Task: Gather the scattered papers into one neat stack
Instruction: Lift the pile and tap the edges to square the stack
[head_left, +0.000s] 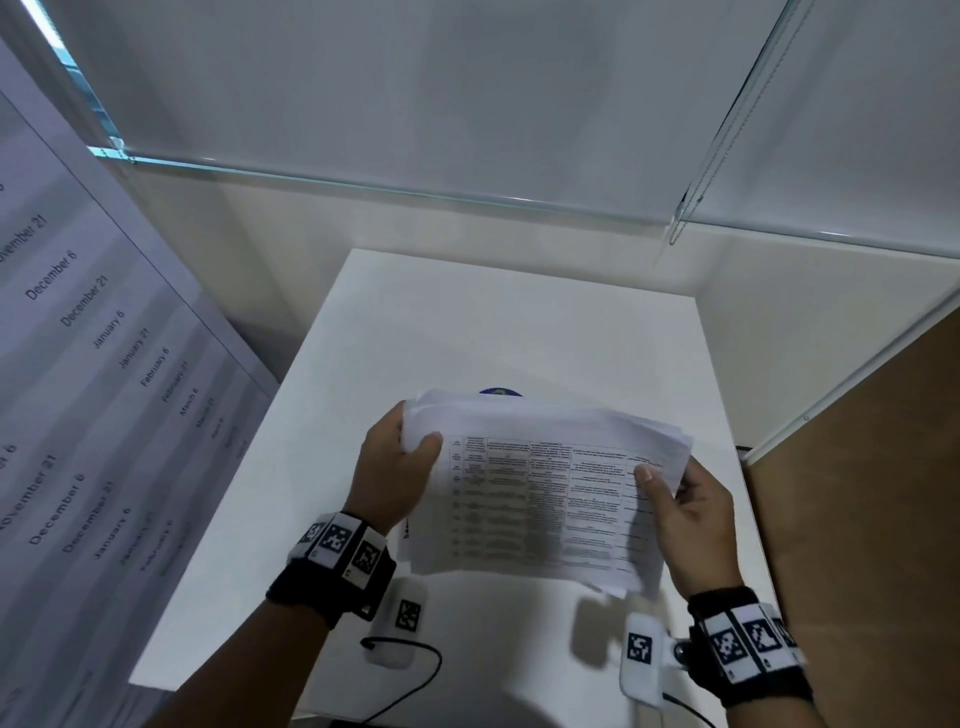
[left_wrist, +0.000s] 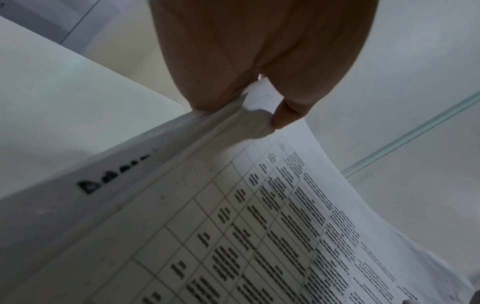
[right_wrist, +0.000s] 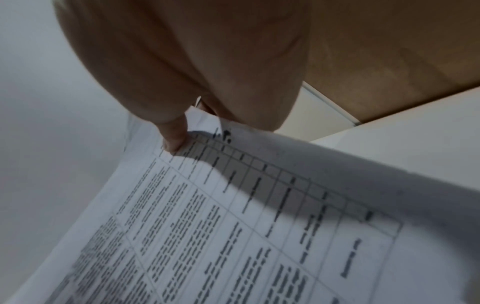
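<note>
A sheaf of white printed papers (head_left: 540, 493) hangs above the white table (head_left: 322, 415), its top sheet showing a table of text. My left hand (head_left: 400, 462) grips the sheaf's left edge, thumb on top. My right hand (head_left: 685, 514) pinches the right edge, thumb on the top sheet. The sheet edges are uneven and fan out at the far side and the near right corner. In the left wrist view the papers (left_wrist: 259, 226) run from my left hand (left_wrist: 257, 98). The right wrist view shows the papers (right_wrist: 246, 226) under the thumb of my right hand (right_wrist: 187, 127).
A small blue object (head_left: 500, 391) peeks out on the table behind the papers. A poster with printed dates (head_left: 93, 364) leans at the left. A brown panel (head_left: 872, 519) stands at the right, and white blinds (head_left: 415, 104) hang behind the table.
</note>
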